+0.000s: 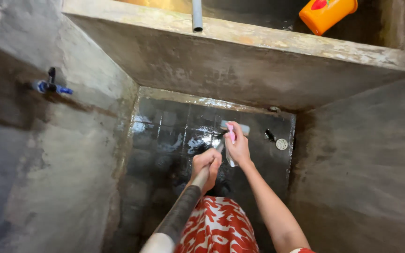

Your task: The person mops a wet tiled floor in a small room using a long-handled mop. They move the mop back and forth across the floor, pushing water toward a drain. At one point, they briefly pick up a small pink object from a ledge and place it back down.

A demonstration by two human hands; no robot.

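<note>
the left hand [206, 164] is wrapped tight around the long handle [183, 211] of a floor brush, fingers curled shut over the pale upper part of the shaft. the handle runs from the bottom edge of the view, where it is white, through a dark grey grip, up to the brush head [235, 127], a small grey block that rests on the wet floor [165, 140] near the far wall. the right hand [238, 146] is just beside the left, a little farther up the shaft, and is closed around a small clear bottle with a pink top [231, 136]; the pink part sticks up above the fingers, close to the brush head. whether the bottle touches the brush cannot be told.

the floor is dark, tiled and shining with water. to the right of the brush head lies a round metal drain cover [282, 144], with a small dark thing just left of it that is too small to make out. bare cement walls stand on both sides. on the left wall sits a tap [51, 86] with a blue part. across the top runs the thick cement rim of a water tank [240, 35], a grey pipe [197, 15] hanging over it, and an orange plastic dipper [326, 13] inside it. a red and white patterned cloth [219, 227] covers the person's lap at the bottom.
</note>
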